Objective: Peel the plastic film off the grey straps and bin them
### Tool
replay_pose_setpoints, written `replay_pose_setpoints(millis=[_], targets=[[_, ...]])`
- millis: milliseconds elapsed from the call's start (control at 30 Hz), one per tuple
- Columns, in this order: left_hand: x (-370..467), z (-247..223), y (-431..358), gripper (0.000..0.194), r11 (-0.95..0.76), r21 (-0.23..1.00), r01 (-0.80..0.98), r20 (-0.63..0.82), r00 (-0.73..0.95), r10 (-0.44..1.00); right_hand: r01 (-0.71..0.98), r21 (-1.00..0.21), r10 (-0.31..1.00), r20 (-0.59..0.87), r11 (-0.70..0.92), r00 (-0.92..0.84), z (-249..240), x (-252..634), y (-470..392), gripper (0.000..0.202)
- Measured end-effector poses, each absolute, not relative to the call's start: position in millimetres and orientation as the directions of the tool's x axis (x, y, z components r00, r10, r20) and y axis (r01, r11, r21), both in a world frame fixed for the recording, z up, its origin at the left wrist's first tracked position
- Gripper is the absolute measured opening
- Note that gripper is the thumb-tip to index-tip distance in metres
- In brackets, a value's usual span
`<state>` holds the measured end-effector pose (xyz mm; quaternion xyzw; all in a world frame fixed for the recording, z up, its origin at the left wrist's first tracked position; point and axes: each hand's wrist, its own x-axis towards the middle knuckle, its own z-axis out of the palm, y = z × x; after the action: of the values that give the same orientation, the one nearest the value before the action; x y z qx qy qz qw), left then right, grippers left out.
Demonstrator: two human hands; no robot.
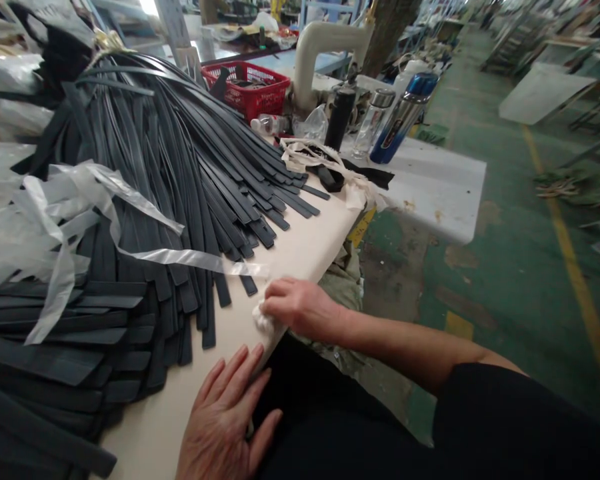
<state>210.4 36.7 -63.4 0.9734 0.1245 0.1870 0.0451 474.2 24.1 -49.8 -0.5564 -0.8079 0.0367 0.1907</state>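
Observation:
My right hand (305, 310) is closed around a crumpled white cloth (263, 319), which touches the cream tabletop (300, 247) near its edge. Nearer to me, my left hand (225, 417) rests at the same edge with its fingers spread and nothing visible in them. Dark grey flat straps (180, 193) fan out over the table just beyond both hands, bundled together at the far end. A strip of clear plastic film (180, 257) lies across the straps, its tip close to my right hand.
More dark straps (55, 360) are piled at the left. Behind stand a red basket (250, 90), a beige sewing machine (307, 63), a black cylinder (341, 115), a glass bottle (373, 123) and a blue flask (400, 120). Fabric scraps (330, 163) lie at the table's far corner.

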Motion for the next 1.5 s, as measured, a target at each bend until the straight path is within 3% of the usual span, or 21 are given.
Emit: replay_pose_setpoints(millis=[100, 167, 300, 367, 500, 600, 833, 900, 1100, 1300, 1500], targets=[[212.7, -62.7, 37.0, 0.036, -0.965, 0.137, 0.224, 0.349, 0.901, 0.258, 0.97, -0.199, 0.957, 0.28, 0.139, -0.079, -43.9, 513.9, 39.5, 0.018], [213.2, -62.3, 36.0, 0.036, -0.965, 0.138, 0.222, 0.356, 0.898, 0.257, 0.981, -0.173, 0.957, 0.288, 0.089, -0.036, -40.9, 519.7, 42.2, 0.02], [213.5, -61.4, 33.8, 0.035, -0.96, 0.15, 0.235, 0.366, 0.889, 0.275, 0.895, -0.176, 0.9, 0.234, 0.411, -0.367, -43.1, 476.7, 28.5, 0.011], [213.6, -61.1, 33.2, 0.035, -0.957, 0.158, 0.245, 0.353, 0.891, 0.287, 0.871, -0.195, 0.886, 0.215, 0.45, -0.41, -44.4, 468.5, 24.8, 0.009], [212.6, -61.5, 32.0, 0.037, -0.952, 0.173, 0.254, 0.321, 0.899, 0.298, 0.987, -0.134, 0.975, 0.214, 0.089, -0.059, -41.7, 518.3, 35.9, 0.017], [210.8, -60.9, 32.4, 0.038, -0.954, 0.179, 0.239, 0.334, 0.898, 0.287, 0.994, -0.106, 0.967, 0.251, -0.017, 0.044, -37.2, 556.5, 43.3, 0.022], [232.4, -33.7, 68.9, 0.031, -0.92, 0.272, 0.282, 0.275, 0.893, 0.355, 0.987, -0.163, 0.951, 0.303, -0.007, 0.057, -34.7, 548.1, 32.8, 0.015], [254.2, -26.5, 89.5, 0.038, -0.915, 0.233, 0.329, 0.274, 0.881, 0.386, 0.985, -0.173, 0.953, 0.294, -0.017, 0.068, -35.2, 545.7, 31.8, 0.023], [306.5, -35.6, 133.3, 0.045, -0.882, 0.144, 0.449, 0.19, 0.862, 0.47, 0.982, -0.185, 0.948, 0.301, -0.047, 0.102, -39.8, 549.0, 33.8, 0.009], [273.2, -42.6, 131.1, 0.045, -0.886, 0.093, 0.454, 0.156, 0.872, 0.463, 0.967, -0.253, 0.944, 0.317, -0.011, 0.094, -43.8, 553.5, 30.7, 0.01], [252.8, -55.3, 109.1, 0.05, -0.848, 0.049, 0.528, 0.159, 0.834, 0.529, 0.932, -0.336, 0.912, 0.411, 0.137, 0.014, -45.7, 539.0, 53.0, 0.013]])
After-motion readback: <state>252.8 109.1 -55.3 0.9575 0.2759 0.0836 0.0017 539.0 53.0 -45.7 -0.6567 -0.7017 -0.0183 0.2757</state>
